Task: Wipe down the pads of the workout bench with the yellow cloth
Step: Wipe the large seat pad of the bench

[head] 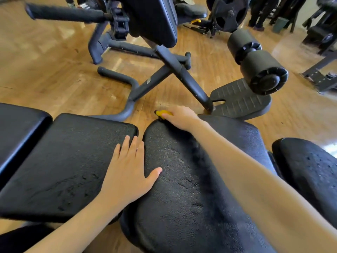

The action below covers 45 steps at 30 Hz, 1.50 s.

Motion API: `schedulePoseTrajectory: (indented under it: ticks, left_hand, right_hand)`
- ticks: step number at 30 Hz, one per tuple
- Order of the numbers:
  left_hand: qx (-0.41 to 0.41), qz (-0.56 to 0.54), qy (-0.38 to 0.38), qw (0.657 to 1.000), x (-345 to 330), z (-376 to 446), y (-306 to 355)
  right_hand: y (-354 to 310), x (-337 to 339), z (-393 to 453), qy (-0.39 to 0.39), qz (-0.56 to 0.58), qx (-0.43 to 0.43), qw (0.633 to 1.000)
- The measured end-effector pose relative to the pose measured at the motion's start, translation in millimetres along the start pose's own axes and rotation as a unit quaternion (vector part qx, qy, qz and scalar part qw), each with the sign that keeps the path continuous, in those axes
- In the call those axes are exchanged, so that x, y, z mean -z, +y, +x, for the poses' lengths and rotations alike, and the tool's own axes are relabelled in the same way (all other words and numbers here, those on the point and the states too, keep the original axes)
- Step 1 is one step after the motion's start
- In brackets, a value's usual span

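Note:
The workout bench fills the lower view with black textured pads. My left hand (pixel 130 170) lies flat with straight fingers across the gap between the middle pad (pixel 69 161) and the curved seat pad (pixel 182 189). My right hand (pixel 179 116) reaches to the far edge of the seat pad and holds the yellow cloth (pixel 164 113), which is bunched up and mostly hidden under the fingers. Another pad (pixel 16 128) lies at the far left and one more (pixel 310 170) at the right.
Beyond the bench, on the wooden floor, stands another black machine with a frame (pixel 164 70), foam rollers (pixel 259 61) and a ribbed footplate (pixel 238 99). Weight plates (pixel 228 13) and a person's legs (pixel 259 13) are at the back right.

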<state>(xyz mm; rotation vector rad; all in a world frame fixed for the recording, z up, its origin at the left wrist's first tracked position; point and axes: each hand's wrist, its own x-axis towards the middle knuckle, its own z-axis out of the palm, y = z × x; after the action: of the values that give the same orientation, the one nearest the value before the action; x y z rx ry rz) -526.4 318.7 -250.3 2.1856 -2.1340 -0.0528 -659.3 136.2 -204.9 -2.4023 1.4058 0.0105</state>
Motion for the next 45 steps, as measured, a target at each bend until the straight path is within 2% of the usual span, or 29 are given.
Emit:
schedulePoseTrajectory:
  ticks: [3,5,8,11,15,18,23,26,28,30,34,37,45]
  left_hand:
    - [0.004,-0.025,-0.004,1.000,2,-1,-1]
    - [0.009,-0.038,-0.003,0.999,4,-2,-1]
    - [0.009,-0.053,-0.006,0.999,6,-3,-2]
    - [0.006,-0.048,-0.008,0.999,6,-4,-1]
    - [0.008,-0.055,-0.003,0.998,6,-7,-2]
    - [0.010,-0.056,-0.004,0.998,4,-6,-2]
    - [0.009,-0.048,0.013,0.999,3,-5,-2]
    - [0.009,-0.071,0.009,0.997,3,-5,-5]
    - [0.010,-0.081,0.014,0.997,5,-5,-6]
    - [0.009,-0.080,0.010,0.997,5,-5,-6]
    - [0.005,-0.070,-0.004,0.998,6,-5,-5]
    - [0.005,-0.062,-0.011,0.998,7,-5,-5]
    - [0.006,-0.087,-0.007,0.996,8,-6,-4]
  right_hand:
    - [19,4,-8,0.001,0.028,0.011,1.000]
    - [43,11,-15,0.027,0.038,-0.013,0.999]
    - [93,23,-33,0.079,0.054,-0.096,0.991]
    - [137,30,-57,0.135,0.094,-0.192,0.968]
    - [127,24,-51,0.141,0.017,-0.218,0.965]
    - [81,16,-32,0.120,-0.025,-0.159,0.980]
    - [-23,-24,2,0.052,-0.045,0.023,0.997]
    - [-30,-28,5,0.030,-0.033,0.084,0.995]
    - [-12,-22,-2,0.035,0.018,0.089,0.995]
    - [11,-14,-10,0.078,0.036,0.060,0.994]
    - [80,7,-27,0.127,0.004,-0.077,0.989]
    - [127,18,-51,0.163,0.062,-0.160,0.972]
    - [153,13,-79,0.238,0.130,-0.246,0.930]
